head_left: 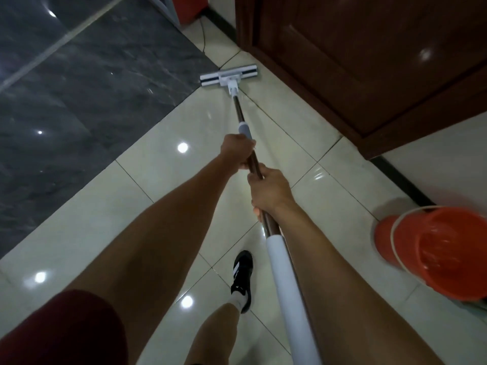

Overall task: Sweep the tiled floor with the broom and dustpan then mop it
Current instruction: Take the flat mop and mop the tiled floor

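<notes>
Both hands grip the mop pole, left hand (pixel 238 151) ahead of right hand (pixel 268 191) for leverage, keeping mop head (pixel 228 75) flat on tiled floor (pixel 163 196) near door (pixel 355 56).

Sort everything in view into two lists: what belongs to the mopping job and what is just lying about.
Belongs to the job:
- mop, its head flat on the pale tiles
- left hand and right hand, both gripping the mop's pole
- tiled floor
- orange bucket, probably for the mop

Just there:
- wooden door
- dark mat
- thin cable by the wall
</notes>
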Tool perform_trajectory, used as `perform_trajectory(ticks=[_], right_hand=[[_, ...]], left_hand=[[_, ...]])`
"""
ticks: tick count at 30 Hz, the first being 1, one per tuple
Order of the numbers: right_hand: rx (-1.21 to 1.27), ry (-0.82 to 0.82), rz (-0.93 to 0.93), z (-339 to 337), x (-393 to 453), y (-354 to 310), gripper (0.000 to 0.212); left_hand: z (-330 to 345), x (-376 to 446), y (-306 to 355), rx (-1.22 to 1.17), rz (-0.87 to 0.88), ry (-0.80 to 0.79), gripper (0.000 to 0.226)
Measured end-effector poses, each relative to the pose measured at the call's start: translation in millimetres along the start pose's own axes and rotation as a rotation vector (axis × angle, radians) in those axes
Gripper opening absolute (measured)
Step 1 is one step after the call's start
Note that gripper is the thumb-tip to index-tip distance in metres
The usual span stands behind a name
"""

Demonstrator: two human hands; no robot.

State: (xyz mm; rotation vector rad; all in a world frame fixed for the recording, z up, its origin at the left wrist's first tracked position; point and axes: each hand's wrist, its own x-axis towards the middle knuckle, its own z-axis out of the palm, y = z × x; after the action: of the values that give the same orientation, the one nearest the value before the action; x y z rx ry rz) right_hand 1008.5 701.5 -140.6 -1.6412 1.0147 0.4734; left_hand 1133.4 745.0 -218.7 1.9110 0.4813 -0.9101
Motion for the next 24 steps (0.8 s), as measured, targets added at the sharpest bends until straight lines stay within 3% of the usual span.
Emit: perform_trajectory(ticks=[4, 13, 24], right_hand=[[-0.018, -0.012, 0.029, -1, 17, -17, 0.025], [0.092, -0.041, 0.058, -10, -21, 19, 0.025], [0.078, -0.006, 0.082, -26, -132, 146, 0.028]], left_hand=[[-4, 19, 19, 0.018, -0.007, -0.015, 0.028], [11, -13, -2, 0.090, -0.040, -0.060, 0.028], [60, -135, -101, 0.180, -0.083, -0.138, 0.026]])
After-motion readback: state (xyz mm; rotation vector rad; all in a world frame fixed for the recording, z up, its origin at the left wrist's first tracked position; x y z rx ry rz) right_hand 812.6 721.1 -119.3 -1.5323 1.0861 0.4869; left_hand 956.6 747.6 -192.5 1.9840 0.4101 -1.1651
